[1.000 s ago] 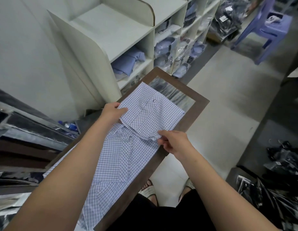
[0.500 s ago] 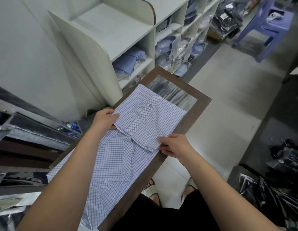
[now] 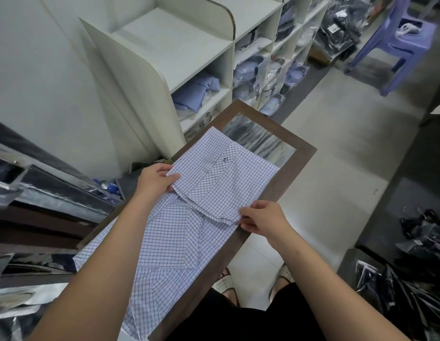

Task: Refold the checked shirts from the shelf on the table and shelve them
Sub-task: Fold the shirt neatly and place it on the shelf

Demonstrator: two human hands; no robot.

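Left hand (image 3: 155, 180) and right hand (image 3: 263, 219) barely shifted, still pinching checked shirt (image 3: 221, 185).

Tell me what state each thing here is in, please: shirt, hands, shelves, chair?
checked shirt: partly folded, upper layer doubled back, lying on the table.
left hand: pinches the upper layer's left corner.
right hand: pinches the upper layer's right corner.
table: upright, bearing the shirt.
shelf: upright, compartments holding folded shirts.
plastic chair: upright on the floor.
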